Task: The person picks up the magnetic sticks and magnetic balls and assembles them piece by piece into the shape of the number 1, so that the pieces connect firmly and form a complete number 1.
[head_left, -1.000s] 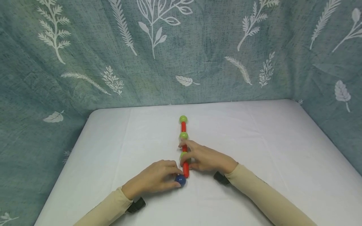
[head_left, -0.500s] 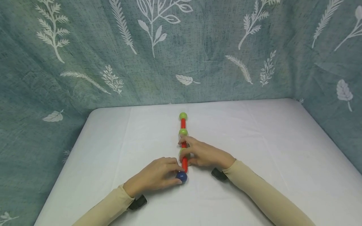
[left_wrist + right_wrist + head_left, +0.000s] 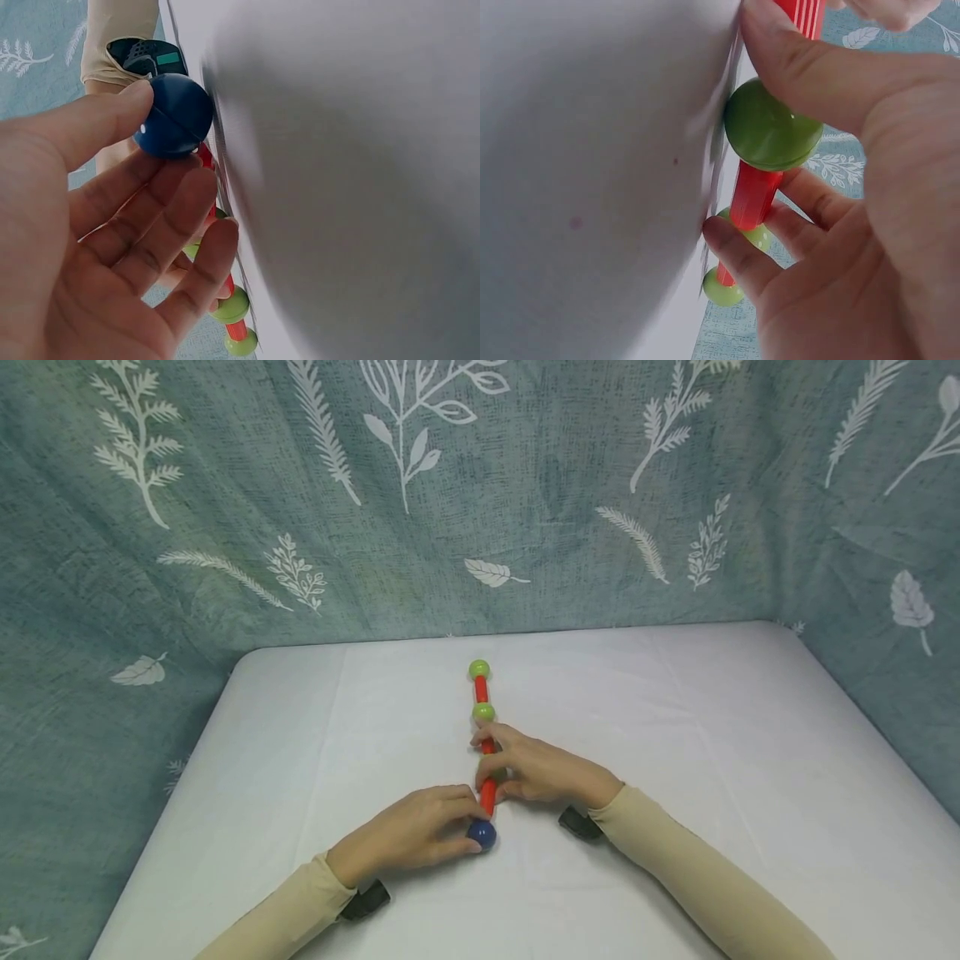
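A chain of red rods and green balls lies on the white table, running away from me. My left hand [image 3: 416, 828] pinches a blue ball [image 3: 482, 835] between thumb and fingers, at the chain's near end. That ball meets the nearest red rod [image 3: 487, 797]; whether they are joined I cannot tell. My right hand [image 3: 551, 770] grips the near part of the chain, its thumb on the near red rod beside a green ball [image 3: 772, 126]. Beyond the fingers, the middle green ball [image 3: 483, 712], a red rod [image 3: 481, 689] and the far green ball [image 3: 479, 669] show uncovered.
A white cloth covers the table [image 3: 675, 735]. Behind it and at both sides hangs a teal curtain [image 3: 555, 577] with white leaf prints. Each wrist carries a dark camera, such as the left wrist camera [image 3: 365, 900].
The chain first slid slightly away from me, and its far end has since swung a little left. The blue ball has moved slightly right, against the near rod. Both hands keep their holds.
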The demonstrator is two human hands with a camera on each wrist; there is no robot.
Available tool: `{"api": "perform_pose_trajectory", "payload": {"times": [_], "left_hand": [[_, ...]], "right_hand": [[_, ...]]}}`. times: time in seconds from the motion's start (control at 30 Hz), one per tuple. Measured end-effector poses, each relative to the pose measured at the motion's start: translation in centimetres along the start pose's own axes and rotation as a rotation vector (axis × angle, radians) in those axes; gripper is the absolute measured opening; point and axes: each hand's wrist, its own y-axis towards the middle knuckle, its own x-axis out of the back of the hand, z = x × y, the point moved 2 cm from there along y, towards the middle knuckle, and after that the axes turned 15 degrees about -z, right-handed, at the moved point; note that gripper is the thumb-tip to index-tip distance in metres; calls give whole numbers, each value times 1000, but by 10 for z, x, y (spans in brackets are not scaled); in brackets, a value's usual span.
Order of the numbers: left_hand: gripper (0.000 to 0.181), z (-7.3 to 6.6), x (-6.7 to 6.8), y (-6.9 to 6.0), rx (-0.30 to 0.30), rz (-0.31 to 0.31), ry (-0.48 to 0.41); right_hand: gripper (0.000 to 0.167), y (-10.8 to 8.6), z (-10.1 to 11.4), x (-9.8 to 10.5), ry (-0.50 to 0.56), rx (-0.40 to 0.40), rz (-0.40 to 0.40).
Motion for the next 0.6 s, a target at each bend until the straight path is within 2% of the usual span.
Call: {"api": "perform_pose_trajectory", "payload": {"times": [0.13, 0.3, 0.4, 0.6], "left_hand": [[29, 0, -1, 0, 11, 18, 0], [32, -1, 0, -1, -24, 6, 8], [31, -1, -1, -2, -34, -9, 0], [29, 0, -1, -2, -3, -11, -22]], "right_hand": [[29, 0, -1, -1, 1, -8, 2], [30, -1, -1, -1, 1, -10, 5], [36, -2, -1, 2, 4, -14, 2], [45, -3, -7, 8, -25, -4, -33]]}}
